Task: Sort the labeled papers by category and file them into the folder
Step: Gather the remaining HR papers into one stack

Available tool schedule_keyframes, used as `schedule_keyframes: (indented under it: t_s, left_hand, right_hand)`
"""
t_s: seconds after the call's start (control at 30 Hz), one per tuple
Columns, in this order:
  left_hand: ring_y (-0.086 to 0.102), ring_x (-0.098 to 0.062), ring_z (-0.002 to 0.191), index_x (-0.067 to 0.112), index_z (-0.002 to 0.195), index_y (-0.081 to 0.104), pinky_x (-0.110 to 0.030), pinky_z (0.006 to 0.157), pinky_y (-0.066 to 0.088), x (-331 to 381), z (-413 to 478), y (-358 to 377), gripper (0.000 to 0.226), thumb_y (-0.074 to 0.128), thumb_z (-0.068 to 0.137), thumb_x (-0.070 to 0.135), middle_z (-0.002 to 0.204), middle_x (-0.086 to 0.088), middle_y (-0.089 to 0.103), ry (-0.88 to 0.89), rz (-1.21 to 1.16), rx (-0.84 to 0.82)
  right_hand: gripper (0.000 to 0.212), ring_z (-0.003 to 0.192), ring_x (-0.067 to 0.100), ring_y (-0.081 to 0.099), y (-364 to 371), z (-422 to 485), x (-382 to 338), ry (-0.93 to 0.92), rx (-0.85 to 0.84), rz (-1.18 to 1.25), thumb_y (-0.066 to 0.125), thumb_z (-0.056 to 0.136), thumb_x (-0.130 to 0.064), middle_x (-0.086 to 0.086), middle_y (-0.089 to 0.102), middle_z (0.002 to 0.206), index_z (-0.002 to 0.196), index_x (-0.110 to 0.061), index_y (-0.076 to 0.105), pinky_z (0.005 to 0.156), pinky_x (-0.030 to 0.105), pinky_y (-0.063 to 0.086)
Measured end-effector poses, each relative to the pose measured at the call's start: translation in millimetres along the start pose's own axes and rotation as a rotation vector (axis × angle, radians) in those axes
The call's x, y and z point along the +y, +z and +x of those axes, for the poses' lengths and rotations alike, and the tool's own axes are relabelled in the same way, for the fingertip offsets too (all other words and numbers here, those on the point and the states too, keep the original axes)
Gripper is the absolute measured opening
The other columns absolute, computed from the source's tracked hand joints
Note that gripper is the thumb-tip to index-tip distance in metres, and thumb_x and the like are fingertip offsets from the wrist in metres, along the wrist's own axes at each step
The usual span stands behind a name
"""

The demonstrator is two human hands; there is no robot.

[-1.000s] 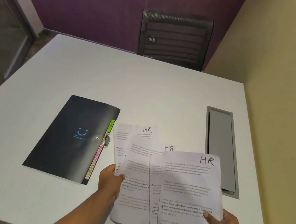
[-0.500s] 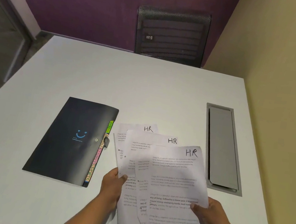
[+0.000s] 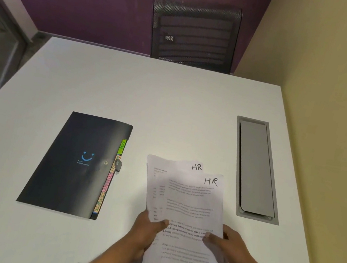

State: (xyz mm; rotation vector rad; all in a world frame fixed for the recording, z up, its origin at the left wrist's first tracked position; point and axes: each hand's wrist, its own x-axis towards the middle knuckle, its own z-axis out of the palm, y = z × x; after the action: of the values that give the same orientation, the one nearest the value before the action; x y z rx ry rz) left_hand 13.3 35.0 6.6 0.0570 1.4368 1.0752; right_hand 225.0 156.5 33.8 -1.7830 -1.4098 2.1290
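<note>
White table (image 3: pixel 151 96); HR papers (image 3: pixel 190 204) between both hands (image 3: pixel 146 231) (image 3: pixel 232 247).

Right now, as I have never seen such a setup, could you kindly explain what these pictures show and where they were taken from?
There is no machine here: a person works with two bare hands. All the pictures come from one wide camera worn on the person's head, looking forward and down. The left hand and the right hand both grip a loose stack of papers, thumbs on top; the top sheets are marked HR. On the white table, left of the papers and apart from them, lies a closed black folder with coloured tabs along its edge. To the right, a grey hatch is set into the table. A mesh chair stands beyond the far edge.
</note>
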Motion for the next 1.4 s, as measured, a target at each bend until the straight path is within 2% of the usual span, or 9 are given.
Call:
schedule_keyframes:
  t_s: [0.13,0.23,0.33,0.53,0.73,0.87,0.97,1.17,1.4]
  left_hand:
    - [0.067,-0.033,0.113,0.008,0.131,0.059,-0.049,0.097,0.053,30,-10,5,0.036,0.062,0.095,0.009,0.124,-0.014,0.069,0.007,-0.098,-0.199]
    - [0.061,-0.033,0.122,0.012,0.136,0.055,-0.052,0.109,0.043,45,-15,10,0.037,0.056,0.099,0.019,0.133,-0.014,0.064,-0.002,-0.035,-0.353]
    - [0.066,-0.027,0.115,0.018,0.133,0.058,-0.048,0.102,0.05,54,-19,18,0.036,0.06,0.097,0.025,0.127,-0.006,0.069,0.098,0.102,-0.284]
    - [0.072,-0.024,0.102,0.016,0.111,0.071,-0.033,0.081,0.058,61,-19,26,0.028,0.062,0.092,-0.002,0.109,-0.005,0.076,0.317,0.148,-0.123]
    - [0.067,-0.013,0.074,0.019,0.077,0.075,-0.03,0.07,0.053,91,-23,44,0.021,0.067,0.089,0.004,0.08,0.002,0.073,0.599,0.325,0.046]
    - [0.069,0.001,0.088,0.033,0.096,0.07,-0.018,0.08,0.055,116,-32,50,0.032,0.069,0.088,0.002,0.091,0.021,0.075,0.767,0.311,0.043]
    - [0.07,-0.002,0.094,0.027,0.102,0.072,-0.022,0.082,0.054,123,-32,50,0.031,0.074,0.084,0.001,0.095,0.018,0.076,0.803,0.277,0.072]
    - [0.069,-0.005,0.094,0.027,0.099,0.078,-0.017,0.078,0.052,117,-25,51,0.025,0.073,0.087,0.005,0.097,0.007,0.077,0.758,0.327,0.062]
    - [0.07,-0.012,0.082,0.027,0.086,0.08,-0.027,0.076,0.055,127,-35,58,0.017,0.074,0.086,0.011,0.085,0.005,0.077,0.784,0.188,0.087]
  right_hand:
    - [0.035,0.102,0.033,0.072,-16,0,-18,0.004,-0.081,0.171,0.071,0.088,-0.018,0.013,0.074,0.114,0.122,-0.011,0.064,0.089,0.049,0.058]
    - [0.032,0.108,0.036,0.069,-20,-4,-29,-0.005,-0.195,0.166,0.066,0.092,-0.019,0.014,0.072,0.12,0.124,-0.013,0.065,0.095,0.051,0.054]
    - [0.03,0.101,0.035,0.072,-19,-6,-37,-0.144,-0.091,0.133,0.068,0.089,-0.01,0.015,0.074,0.114,0.12,-0.007,0.068,0.092,0.053,0.055]
    - [0.031,0.099,0.027,0.074,-18,-13,-45,-0.376,0.087,0.122,0.076,0.08,-0.005,0.008,0.077,0.105,0.11,-0.008,0.071,0.077,0.031,0.06]
    - [0.049,0.097,0.021,0.072,-15,-13,-75,-0.48,0.375,0.118,0.085,0.073,-0.024,0.004,0.075,0.105,0.115,-0.011,0.065,0.087,0.039,0.058]
    - [0.036,0.08,-0.009,0.069,-17,-29,-99,-0.602,0.388,0.118,0.081,0.078,-0.015,-0.005,0.073,0.096,0.111,-0.013,0.066,0.069,0.007,0.052]
    - [0.04,0.089,0.014,0.073,-17,-34,-108,-0.65,0.369,0.144,0.083,0.076,-0.013,0.009,0.076,0.087,0.112,-0.009,0.067,0.082,0.029,0.06]
    - [0.031,0.067,0.0,0.065,-14,-34,-104,-0.728,0.265,0.112,0.071,0.08,0.01,-0.011,0.074,0.077,0.091,-0.019,0.072,0.055,0.012,0.048]
    - [0.031,0.079,0.001,0.071,-18,-41,-109,-0.804,0.306,0.062,0.073,0.079,0.007,-0.015,0.077,0.082,0.09,-0.022,0.073,0.069,0.013,0.055]
